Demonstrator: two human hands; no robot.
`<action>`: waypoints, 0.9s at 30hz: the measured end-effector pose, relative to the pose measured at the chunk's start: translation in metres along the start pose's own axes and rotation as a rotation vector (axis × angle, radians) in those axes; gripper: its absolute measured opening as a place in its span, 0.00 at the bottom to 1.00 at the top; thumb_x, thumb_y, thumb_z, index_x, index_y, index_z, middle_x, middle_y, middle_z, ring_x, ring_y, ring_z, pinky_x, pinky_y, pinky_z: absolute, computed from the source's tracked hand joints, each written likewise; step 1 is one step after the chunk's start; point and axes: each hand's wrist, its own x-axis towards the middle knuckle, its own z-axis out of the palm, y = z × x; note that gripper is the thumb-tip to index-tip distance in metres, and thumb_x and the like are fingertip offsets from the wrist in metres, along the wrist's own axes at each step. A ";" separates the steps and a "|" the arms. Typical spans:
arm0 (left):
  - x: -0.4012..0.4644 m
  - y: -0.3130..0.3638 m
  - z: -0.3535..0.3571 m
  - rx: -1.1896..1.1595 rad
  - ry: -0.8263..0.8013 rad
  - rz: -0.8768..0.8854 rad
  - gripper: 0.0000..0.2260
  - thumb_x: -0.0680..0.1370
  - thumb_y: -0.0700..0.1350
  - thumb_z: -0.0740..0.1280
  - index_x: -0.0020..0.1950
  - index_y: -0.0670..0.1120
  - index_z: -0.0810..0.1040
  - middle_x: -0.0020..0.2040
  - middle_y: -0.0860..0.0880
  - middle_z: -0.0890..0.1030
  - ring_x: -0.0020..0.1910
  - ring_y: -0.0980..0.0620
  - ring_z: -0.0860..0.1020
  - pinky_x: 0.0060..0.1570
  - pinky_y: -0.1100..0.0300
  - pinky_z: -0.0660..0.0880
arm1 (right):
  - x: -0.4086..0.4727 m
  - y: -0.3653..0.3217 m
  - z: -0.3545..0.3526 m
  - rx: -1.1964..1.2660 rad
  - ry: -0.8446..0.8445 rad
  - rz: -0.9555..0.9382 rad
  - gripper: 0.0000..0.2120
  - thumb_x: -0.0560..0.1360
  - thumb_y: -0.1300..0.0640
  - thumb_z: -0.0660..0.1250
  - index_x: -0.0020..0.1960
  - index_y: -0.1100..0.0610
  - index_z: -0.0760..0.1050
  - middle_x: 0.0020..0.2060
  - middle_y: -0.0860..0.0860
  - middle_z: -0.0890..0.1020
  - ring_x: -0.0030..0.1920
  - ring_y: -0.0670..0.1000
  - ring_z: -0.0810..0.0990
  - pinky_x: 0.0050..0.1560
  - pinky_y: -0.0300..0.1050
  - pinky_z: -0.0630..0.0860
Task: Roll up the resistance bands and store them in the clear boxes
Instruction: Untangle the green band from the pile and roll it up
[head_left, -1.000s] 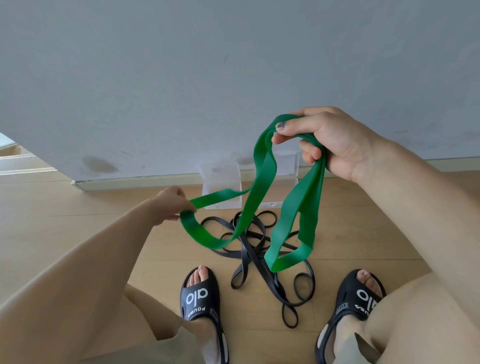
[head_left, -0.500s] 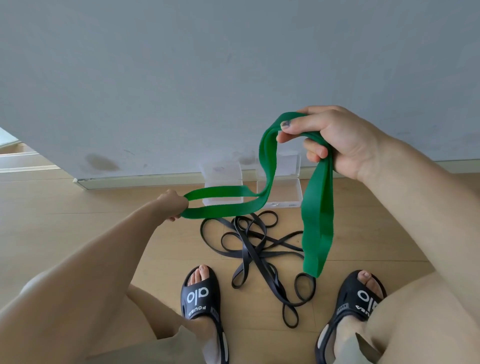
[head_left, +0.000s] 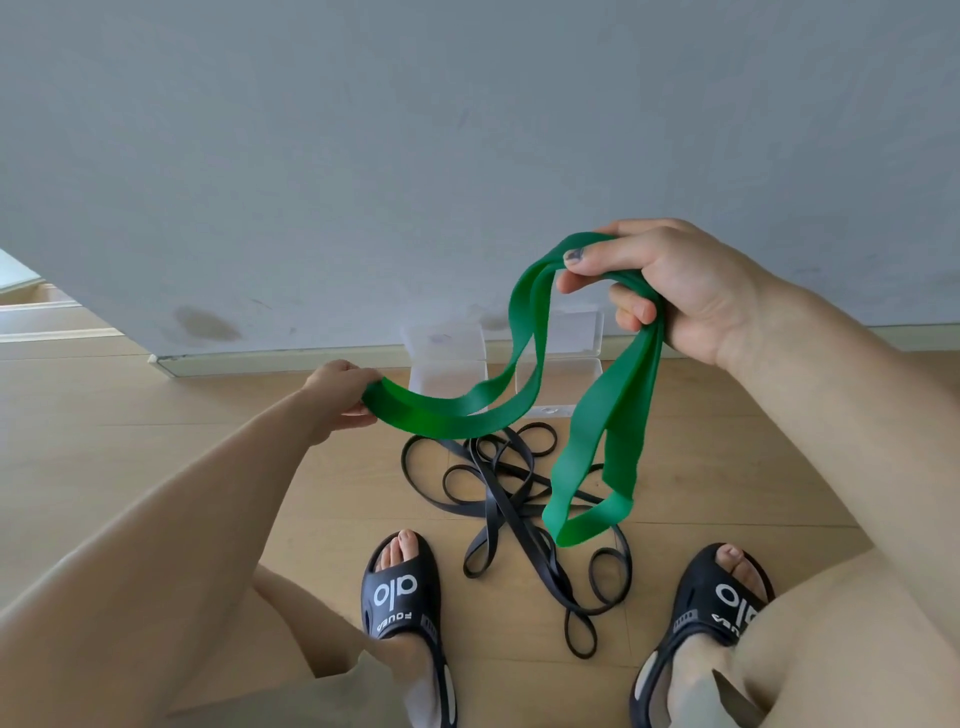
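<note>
A wide green resistance band (head_left: 597, 415) hangs in the air between both hands. My right hand (head_left: 675, 286) grips its upper part at chest height, thumb pressed on top. My left hand (head_left: 340, 395) pinches the band's other end, lower and to the left. One loop of the green band dangles down to the right. Thin black resistance bands (head_left: 509, 499) lie tangled on the floor between my feet. Two clear boxes, the left one (head_left: 447, 358) and the right one (head_left: 576, 343), stand open against the wall behind the bands.
I squat on a light wooden floor (head_left: 156, 441) facing a grey wall (head_left: 467, 130). My feet wear black slides, left (head_left: 400, 603) and right (head_left: 717, 608), on either side of the black bands. A baseboard runs along the wall.
The left hand has drawn its end of the green band a little left, so two strands now sag between the hands. The hanging loop on the right has opened out.
</note>
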 end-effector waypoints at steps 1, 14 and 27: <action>0.000 -0.001 0.000 0.053 0.021 0.030 0.12 0.80 0.43 0.70 0.60 0.39 0.74 0.57 0.40 0.80 0.47 0.46 0.82 0.38 0.56 0.83 | 0.000 0.000 0.000 0.000 0.001 -0.001 0.03 0.77 0.60 0.71 0.50 0.59 0.79 0.45 0.54 0.88 0.24 0.47 0.63 0.27 0.38 0.65; -0.001 -0.021 0.006 1.351 0.121 0.507 0.16 0.74 0.30 0.62 0.56 0.47 0.71 0.58 0.48 0.72 0.45 0.46 0.74 0.37 0.55 0.67 | 0.002 -0.001 -0.002 0.018 0.009 -0.012 0.02 0.77 0.60 0.70 0.50 0.58 0.80 0.44 0.54 0.87 0.23 0.46 0.63 0.27 0.37 0.65; -0.005 -0.013 0.009 1.665 -0.142 0.744 0.21 0.80 0.38 0.58 0.72 0.49 0.76 0.80 0.57 0.64 0.73 0.52 0.70 0.60 0.53 0.76 | 0.005 0.001 -0.001 -0.026 0.084 0.015 0.02 0.77 0.60 0.71 0.47 0.58 0.82 0.43 0.53 0.88 0.23 0.46 0.64 0.28 0.38 0.66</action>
